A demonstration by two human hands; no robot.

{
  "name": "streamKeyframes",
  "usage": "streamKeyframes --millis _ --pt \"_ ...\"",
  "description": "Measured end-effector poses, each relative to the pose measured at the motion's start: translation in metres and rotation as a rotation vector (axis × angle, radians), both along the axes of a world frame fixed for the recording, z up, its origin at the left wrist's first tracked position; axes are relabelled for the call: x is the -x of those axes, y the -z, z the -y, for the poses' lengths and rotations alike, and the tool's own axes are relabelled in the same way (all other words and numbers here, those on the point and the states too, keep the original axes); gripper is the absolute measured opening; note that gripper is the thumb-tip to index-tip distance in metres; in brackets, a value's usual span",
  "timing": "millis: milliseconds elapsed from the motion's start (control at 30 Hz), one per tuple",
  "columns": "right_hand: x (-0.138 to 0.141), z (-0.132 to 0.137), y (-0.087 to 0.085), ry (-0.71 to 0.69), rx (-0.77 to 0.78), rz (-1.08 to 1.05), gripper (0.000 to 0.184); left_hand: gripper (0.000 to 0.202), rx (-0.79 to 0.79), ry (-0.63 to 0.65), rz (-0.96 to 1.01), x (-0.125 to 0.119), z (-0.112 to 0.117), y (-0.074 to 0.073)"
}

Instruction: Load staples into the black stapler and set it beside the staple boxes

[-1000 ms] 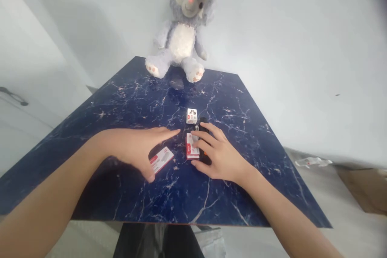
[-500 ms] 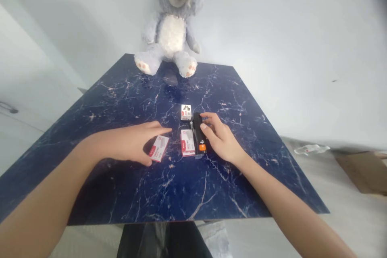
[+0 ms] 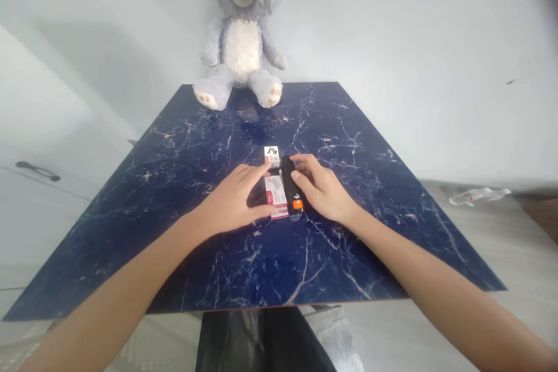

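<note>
The black stapler [image 3: 291, 187] points lengthwise away from us; right hand [image 3: 326, 190] spread alongside; left hand [image 3: 232, 197] grip we cannot tell.

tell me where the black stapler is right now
In the head view, the black stapler lies near the middle of the blue table, just right of the flat red-and-white box.

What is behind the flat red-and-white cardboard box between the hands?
Beyond that flat box stands a small, white, cube-shaped cardboard box. A fingertip of the left hand overlaps its lower left corner; its far side and underside cannot be seen.
</note>
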State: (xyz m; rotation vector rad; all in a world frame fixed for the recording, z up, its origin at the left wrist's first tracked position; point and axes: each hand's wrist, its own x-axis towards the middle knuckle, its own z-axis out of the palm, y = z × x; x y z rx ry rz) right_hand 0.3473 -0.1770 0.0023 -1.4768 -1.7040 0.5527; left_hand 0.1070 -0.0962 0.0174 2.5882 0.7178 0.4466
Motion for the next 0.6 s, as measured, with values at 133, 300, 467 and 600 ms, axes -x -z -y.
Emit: streamKeyframes --millis 133,300,467,600 --pt "-0.0004 -0.0004 -0.0001 0.002 -0.023 0.019 0.037 0.114 0.024 0.039 -0.048 -0.0015 -0.0014 0.0071" --pt "-0.0004 -0.0016 0.0002 0.008 -0.034 0.021 0.036 0.112 0.055 0.008 -0.076 -0.0039 -0.0003 0.0080" --pt "-0.0018 -0.0009 -0.0023 0.015 -0.025 0.045 0.037 0.111 0.050 0.009 -0.109 -0.0073 0.0044 0.0106" --pt "-0.0035 -0.0001 -0.0040 0.006 -0.005 0.060 0.042 0.109 0.091 0.040 -0.070 -0.0030 0.0003 0.0098"
